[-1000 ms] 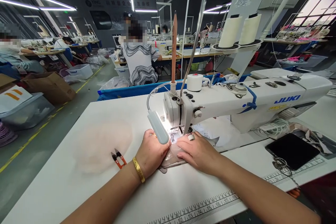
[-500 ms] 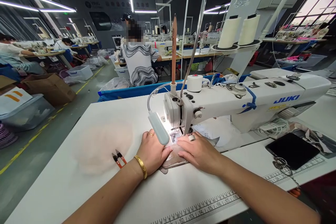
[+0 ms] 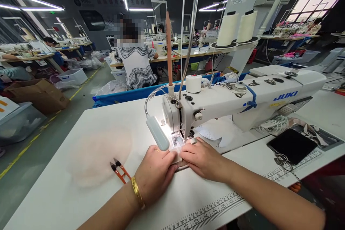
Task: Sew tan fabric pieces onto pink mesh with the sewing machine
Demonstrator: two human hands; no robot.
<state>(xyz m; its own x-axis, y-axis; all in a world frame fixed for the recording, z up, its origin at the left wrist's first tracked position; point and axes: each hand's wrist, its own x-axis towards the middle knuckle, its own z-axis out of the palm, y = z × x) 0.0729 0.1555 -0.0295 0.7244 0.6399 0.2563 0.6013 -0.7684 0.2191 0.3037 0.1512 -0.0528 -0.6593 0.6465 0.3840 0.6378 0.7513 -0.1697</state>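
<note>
Here the left hand (image 3: 155,170) and right hand (image 3: 204,159) nearly meet, fingers curled in close, pinching the fabric piece (image 3: 182,165) between them, right in front of the sewing machine's (image 3: 212,99) brightly lit needle end.

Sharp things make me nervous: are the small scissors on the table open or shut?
Open: the small scissors have their two dark blades apart, with a gap between.
</note>
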